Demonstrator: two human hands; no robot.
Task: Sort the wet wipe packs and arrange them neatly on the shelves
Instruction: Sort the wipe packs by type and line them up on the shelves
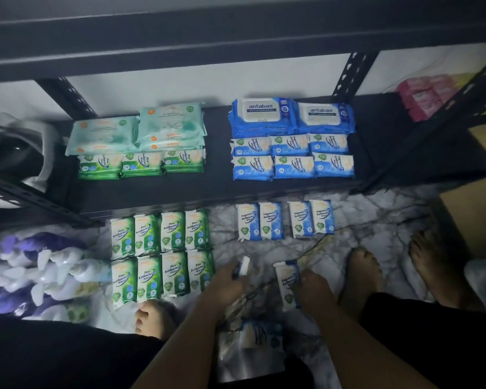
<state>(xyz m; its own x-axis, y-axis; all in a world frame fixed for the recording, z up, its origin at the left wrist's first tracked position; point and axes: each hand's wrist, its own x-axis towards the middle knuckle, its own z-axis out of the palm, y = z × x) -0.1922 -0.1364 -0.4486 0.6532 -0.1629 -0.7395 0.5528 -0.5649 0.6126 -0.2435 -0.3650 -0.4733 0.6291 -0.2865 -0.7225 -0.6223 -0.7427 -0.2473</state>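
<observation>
My left hand grips a small blue and white wipe pack by its edge, low over the marble floor. My right hand holds another blue Fragrance Free pack upright. More blue packs lie in a clear bag between my forearms. On the floor stand several green Pine packs in two rows and several blue packs in one row. On the black shelf lie mint packs and green packs at left, antabax packs and blue packs at right.
A heap of purple and white packs lies on the floor at the left. Bare feet rest at the right and one at the lower left. A cardboard box stands at the right. Pink packs sit beyond the shelf post.
</observation>
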